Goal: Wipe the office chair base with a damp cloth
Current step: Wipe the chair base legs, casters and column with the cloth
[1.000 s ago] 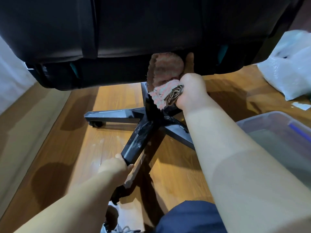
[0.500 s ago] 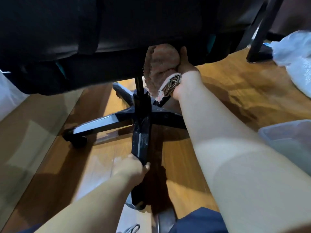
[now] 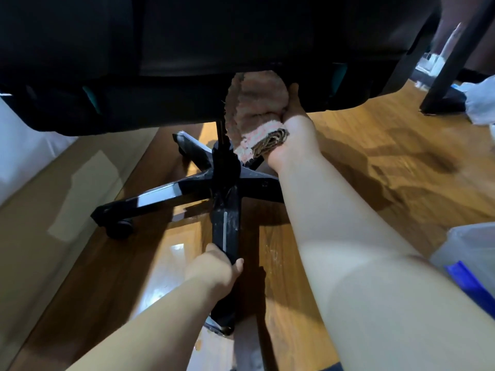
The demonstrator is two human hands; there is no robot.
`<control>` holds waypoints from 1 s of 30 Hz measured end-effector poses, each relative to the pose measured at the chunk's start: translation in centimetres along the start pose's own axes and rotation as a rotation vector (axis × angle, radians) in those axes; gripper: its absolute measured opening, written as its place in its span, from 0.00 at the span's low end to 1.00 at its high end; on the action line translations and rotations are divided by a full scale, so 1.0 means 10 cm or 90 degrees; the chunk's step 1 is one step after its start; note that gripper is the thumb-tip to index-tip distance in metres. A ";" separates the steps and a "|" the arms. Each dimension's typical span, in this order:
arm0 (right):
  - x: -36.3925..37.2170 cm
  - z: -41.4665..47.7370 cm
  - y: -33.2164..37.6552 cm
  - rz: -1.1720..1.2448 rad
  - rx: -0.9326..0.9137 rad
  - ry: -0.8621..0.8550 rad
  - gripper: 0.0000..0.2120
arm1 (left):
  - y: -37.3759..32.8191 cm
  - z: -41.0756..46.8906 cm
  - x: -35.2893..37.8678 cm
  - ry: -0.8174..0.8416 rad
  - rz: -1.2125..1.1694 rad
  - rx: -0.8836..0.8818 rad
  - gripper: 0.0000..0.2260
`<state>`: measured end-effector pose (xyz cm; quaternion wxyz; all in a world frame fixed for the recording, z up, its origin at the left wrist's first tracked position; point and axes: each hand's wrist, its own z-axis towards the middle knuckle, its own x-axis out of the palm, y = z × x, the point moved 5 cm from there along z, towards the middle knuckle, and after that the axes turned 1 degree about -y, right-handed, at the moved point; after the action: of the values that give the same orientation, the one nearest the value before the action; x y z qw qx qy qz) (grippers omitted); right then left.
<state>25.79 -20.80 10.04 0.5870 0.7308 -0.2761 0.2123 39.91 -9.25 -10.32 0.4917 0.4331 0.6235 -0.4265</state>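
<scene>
Swung round since a second ago, the chair base (image 3: 225, 183) now points one leg (image 3: 226, 231) almost straight back along the left forearm, and the cloth (image 3: 254, 116) sits higher, close under the seat (image 3: 187, 49). The left hand (image 3: 214, 269) clenches that leg partway along: its fingers curl under the left edge and the thumb tip shows on the right edge, with the hub well beyond the knuckles and a caster just behind the wrist. The right hand (image 3: 294, 135) reaches forward with the arm nearly straight and grasps the cloth bunched against the palm. Its thumb points up beside the fabric; the other fingers are hidden behind it, so how they wrap cannot be told. The cloth hangs just left of that thumb, against or beside the thin column (image 3: 220, 129), and its frayed lower corner is close above the hub. Judging by this, the wiping seems to be at the column and centre, with the left hand steadying or turning the base. The leg beyond the left fingers carries pale specks and streaks, and the side leg (image 3: 150, 199) shines in patches; whether either is already wiped is unclear. The legs and casters probably remain to be done.
</scene>
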 end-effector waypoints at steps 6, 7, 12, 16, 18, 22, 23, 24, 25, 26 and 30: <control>-0.11 -0.11 0.00 0.048 0.039 -0.017 0.28 | -0.07 -0.04 0.02 0.045 -0.043 0.034 0.31; -0.14 -0.14 0.00 0.036 0.046 -0.027 0.29 | -0.09 -0.06 0.01 0.060 -0.052 0.029 0.33; -0.22 -0.24 0.06 -0.029 0.066 -0.037 0.33 | -0.14 -0.14 0.03 0.077 -0.110 0.028 0.25; -0.16 -0.29 0.04 -0.007 0.076 -0.010 0.31 | -0.16 -0.17 0.00 0.069 -0.127 0.033 0.22; -0.16 -0.30 0.06 -0.042 0.066 -0.019 0.32 | -0.16 -0.19 -0.01 0.079 -0.120 0.027 0.22; -0.34 -0.28 0.03 -0.117 0.064 -0.008 0.39 | -0.12 -0.18 0.01 0.101 -0.098 0.025 0.33; -0.43 -0.28 -0.02 -0.133 0.061 0.014 0.41 | -0.09 -0.13 0.01 0.122 -0.072 0.037 0.36; -0.54 -0.27 -0.09 -0.157 0.056 0.033 0.39 | -0.06 -0.06 0.00 0.143 -0.057 0.048 0.38; -0.68 -0.28 -0.16 -0.174 0.053 0.040 0.35 | -0.02 0.01 -0.06 0.145 -0.077 0.045 0.38; -0.84 -0.25 -0.24 -0.177 0.054 0.020 0.29 | 0.03 0.10 -0.14 0.128 -0.140 0.025 0.37; -1.28 -0.01 -0.55 -0.167 0.002 -0.125 0.18 | 0.07 0.35 -0.21 0.135 -0.670 -0.030 0.21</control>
<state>19.70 -17.86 -2.10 0.5785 0.7789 -0.2341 0.0621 41.76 -12.68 -8.84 0.1551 0.0914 0.8119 -0.5554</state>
